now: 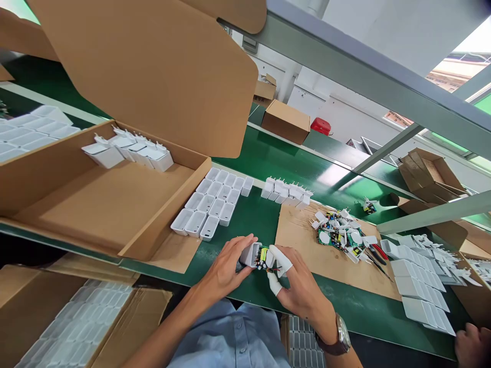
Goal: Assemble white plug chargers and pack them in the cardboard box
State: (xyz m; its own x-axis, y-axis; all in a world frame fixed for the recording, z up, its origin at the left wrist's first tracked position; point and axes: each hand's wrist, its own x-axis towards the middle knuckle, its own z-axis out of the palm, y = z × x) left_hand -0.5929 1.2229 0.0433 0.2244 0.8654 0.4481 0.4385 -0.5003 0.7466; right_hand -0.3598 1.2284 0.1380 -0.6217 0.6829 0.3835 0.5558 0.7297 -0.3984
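My left hand (230, 268) is closed around a white plastic charger housing (250, 255) just above the green bench edge. At the housing's open side sits a circuit board (264, 257) with a yellow transformer, partly inside it as far as I can see. My right hand (297, 278), with white covers on thumb and index finger, pinches the board's outer end, where a white piece and thin wires show. Left of my hands stand rows of open white housings (205, 204). To the right, a heap of circuit boards (341, 235) with white plug parts lies on a cardboard sheet (295, 230).
A large open carton (153, 225) holding several white chargers (130, 148) stands left. Pliers (378, 255) lie by the heap. Stacked white housings (418, 291) are at right, near another person's hand (473, 345). Boxes of housings (76, 327) sit below the bench. A metal beam (383, 76) crosses overhead.
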